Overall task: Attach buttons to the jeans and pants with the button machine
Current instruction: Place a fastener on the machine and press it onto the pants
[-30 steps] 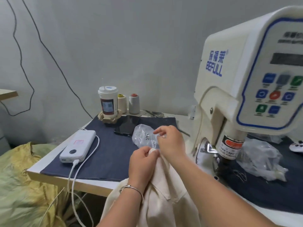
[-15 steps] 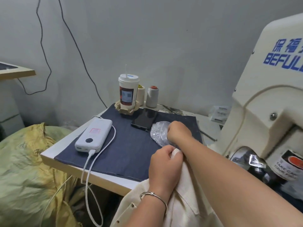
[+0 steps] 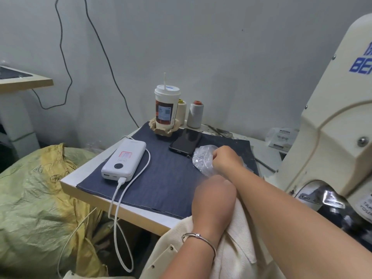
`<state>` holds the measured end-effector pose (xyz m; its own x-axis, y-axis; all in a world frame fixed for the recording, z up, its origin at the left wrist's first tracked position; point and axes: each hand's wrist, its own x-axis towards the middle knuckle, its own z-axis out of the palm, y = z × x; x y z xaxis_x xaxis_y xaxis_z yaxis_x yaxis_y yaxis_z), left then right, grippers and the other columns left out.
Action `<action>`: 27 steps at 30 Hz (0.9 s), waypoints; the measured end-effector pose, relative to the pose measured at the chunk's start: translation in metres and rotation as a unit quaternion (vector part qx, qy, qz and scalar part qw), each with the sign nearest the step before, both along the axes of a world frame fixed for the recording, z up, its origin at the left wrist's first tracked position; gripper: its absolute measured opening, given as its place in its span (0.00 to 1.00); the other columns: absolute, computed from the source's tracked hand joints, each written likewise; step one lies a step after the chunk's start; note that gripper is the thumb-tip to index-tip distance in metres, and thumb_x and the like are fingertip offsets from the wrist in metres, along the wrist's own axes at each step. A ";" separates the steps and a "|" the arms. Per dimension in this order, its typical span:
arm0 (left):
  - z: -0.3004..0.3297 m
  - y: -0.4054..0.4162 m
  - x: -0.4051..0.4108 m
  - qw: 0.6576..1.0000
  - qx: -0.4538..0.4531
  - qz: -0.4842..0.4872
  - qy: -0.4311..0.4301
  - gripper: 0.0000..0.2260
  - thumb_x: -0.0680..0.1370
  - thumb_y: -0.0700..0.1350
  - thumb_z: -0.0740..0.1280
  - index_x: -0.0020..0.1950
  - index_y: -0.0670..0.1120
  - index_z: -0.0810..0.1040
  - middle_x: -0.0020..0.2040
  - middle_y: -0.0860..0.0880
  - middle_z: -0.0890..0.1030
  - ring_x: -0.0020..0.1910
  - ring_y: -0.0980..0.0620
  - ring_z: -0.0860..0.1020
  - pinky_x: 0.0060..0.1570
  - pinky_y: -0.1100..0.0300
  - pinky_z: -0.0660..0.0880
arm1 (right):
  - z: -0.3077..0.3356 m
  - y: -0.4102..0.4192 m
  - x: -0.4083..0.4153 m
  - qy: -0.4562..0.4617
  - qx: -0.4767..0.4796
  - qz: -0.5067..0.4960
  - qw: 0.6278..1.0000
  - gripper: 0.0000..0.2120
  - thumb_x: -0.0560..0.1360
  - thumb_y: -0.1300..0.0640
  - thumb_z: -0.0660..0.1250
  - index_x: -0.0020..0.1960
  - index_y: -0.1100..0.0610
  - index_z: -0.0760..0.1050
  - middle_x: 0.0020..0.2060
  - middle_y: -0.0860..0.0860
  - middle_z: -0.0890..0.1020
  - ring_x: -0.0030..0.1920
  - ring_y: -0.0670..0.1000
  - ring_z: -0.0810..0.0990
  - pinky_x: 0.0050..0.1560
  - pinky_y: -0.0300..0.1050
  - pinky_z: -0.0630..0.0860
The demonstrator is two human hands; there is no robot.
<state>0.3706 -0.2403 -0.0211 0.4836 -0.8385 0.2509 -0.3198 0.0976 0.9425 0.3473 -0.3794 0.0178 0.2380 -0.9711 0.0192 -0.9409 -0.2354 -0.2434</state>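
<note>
At frame centre the white power bank (image 3: 124, 160) is lying on the denim mat (image 3: 165, 178), while lower centre the left hand (image 3: 213, 200) is gripping the cream pants (image 3: 231, 250) and, just above, the right hand (image 3: 226, 160) is reaching, fingers curled, into the clear button bag (image 3: 202, 158), with the button machine (image 3: 332, 137) standing at right.
</note>
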 end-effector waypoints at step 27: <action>0.002 -0.001 0.000 0.999 0.008 -0.017 -0.038 0.14 0.74 0.49 0.62 0.32 0.43 0.68 0.27 0.51 0.71 0.30 0.51 0.66 0.31 0.53 0.63 | 0.030 0.067 -0.030 -0.345 -0.189 0.002 0.920 0.05 0.74 0.60 0.70 0.41 0.58 0.82 0.46 0.47 0.74 0.58 0.51 0.71 0.43 0.38 0.61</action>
<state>0.3705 -0.2411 -0.0194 0.4340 -0.8587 0.2724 -0.3873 0.0951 0.9170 0.3178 -0.3120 0.0481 0.0473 -0.8631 0.5029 -0.5926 -0.4295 -0.6815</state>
